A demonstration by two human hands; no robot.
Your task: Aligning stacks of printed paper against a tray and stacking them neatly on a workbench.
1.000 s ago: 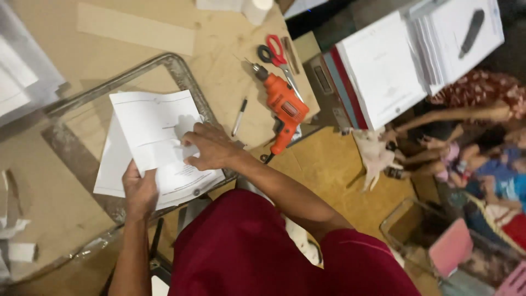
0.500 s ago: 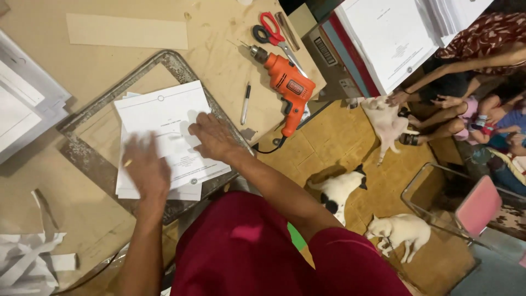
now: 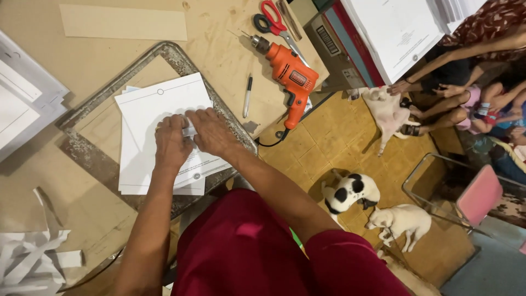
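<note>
head view, left hand (image 3: 171,143) and right hand (image 3: 211,131) palms-down, pressing paper stack (image 3: 153,112)

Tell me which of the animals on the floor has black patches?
The dog nearest the person's red-clothed lap: white with black ears and eye patches. The small dog just beyond it and the animal lying by the seated people are all pale.

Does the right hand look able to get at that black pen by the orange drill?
Probably yes. The right hand rests on the white sheets, and the pen lies just beyond the metal frame, with bare tabletop between.
</note>
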